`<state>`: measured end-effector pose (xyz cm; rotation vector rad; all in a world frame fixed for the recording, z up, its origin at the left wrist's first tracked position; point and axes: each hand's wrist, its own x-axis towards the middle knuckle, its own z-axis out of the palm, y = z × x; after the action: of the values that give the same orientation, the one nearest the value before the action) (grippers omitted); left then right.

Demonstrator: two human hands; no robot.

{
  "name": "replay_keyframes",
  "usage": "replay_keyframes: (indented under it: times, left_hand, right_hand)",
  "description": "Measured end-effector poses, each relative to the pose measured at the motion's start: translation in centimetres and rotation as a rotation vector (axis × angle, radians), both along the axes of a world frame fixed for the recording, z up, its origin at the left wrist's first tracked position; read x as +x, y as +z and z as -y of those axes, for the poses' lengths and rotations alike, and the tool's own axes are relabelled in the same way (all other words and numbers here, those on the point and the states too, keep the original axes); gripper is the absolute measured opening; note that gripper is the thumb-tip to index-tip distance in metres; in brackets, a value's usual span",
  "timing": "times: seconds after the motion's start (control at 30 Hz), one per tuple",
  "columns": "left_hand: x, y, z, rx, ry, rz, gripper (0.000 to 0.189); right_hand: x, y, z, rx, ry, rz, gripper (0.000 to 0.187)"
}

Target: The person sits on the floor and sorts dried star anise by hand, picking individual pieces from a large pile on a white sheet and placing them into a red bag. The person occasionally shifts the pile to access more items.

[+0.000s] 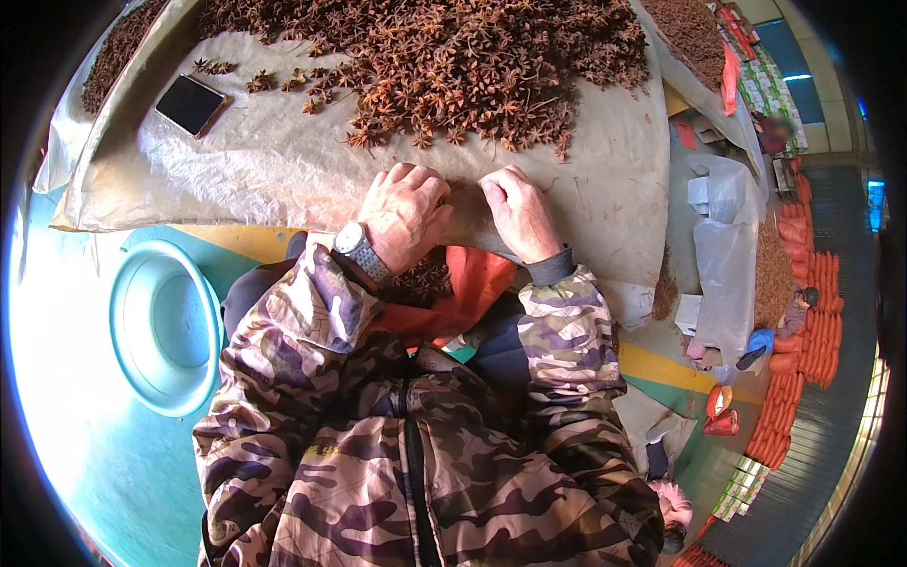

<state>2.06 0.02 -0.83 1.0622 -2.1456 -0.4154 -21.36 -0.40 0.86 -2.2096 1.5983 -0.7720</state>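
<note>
My left hand [405, 214], with a metal watch [351, 239] at the wrist, is over the near edge of a pale woven sheet [234, 188]. Its fingers curl down and hide whatever may be under them. To its right, my right hand [519, 212] has thumb and fingers bent together near the same edge; nothing shows clearly in it. Ahead of both hands lies a large heap of dried star anise [482, 78]. Below them, between my knees, an open red bag [478, 276] has star anise [421, 280] in it.
A dark-screened phone [191, 105] lies on the sheet at the left, near loose star anise [262, 81]. A light-blue basin [166, 329] stands on the floor. At the right are clear plastic sheeting [726, 283], stacked red sacks [822, 319] and a seated person [790, 319].
</note>
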Motion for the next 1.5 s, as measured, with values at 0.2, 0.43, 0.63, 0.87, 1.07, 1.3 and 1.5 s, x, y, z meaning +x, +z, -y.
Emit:
replay_keyframes:
  times: [0.2,0.43,0.63,0.87,1.07,1.3,1.5]
  left_hand:
    - [-0.3,-0.3,0.6,0.035,0.104,-0.005,0.026]
    - [-1.0,-0.5,0.7,0.094,0.184,-0.285,0.02]
    - [-1.5,-0.7,0.7,0.425,0.132,-0.703,0.016]
    - [-1.8,-2.6,1.1,0.615,0.039,-0.989,0.018]
    - [-1.9,-2.3,0.8,0.599,0.044,-0.922,0.017]
    - [-2.1,0.6,0.1,0.535,0.111,-0.72,0.016]
    - [-1.7,-0.4,0.5,0.396,0.221,-0.551,0.018]
  right_hand:
    - [0.2,0.4,0.2,-0.059,-0.081,-0.019,0.016]
    - [2.3,0.7,0.2,-0.014,0.021,0.141,0.021]
    - [3.1,1.7,0.2,0.123,0.062,0.408,0.029]
    - [2.5,0.3,1.1,0.187,0.048,0.556,0.015]
    - [2.6,1.4,0.5,0.114,0.069,0.436,0.012]
    - [3.1,2.0,-0.2,-0.032,0.074,0.139,0.011]
    - [3.0,2.0,-1.0,-0.045,0.096,0.06,0.01]
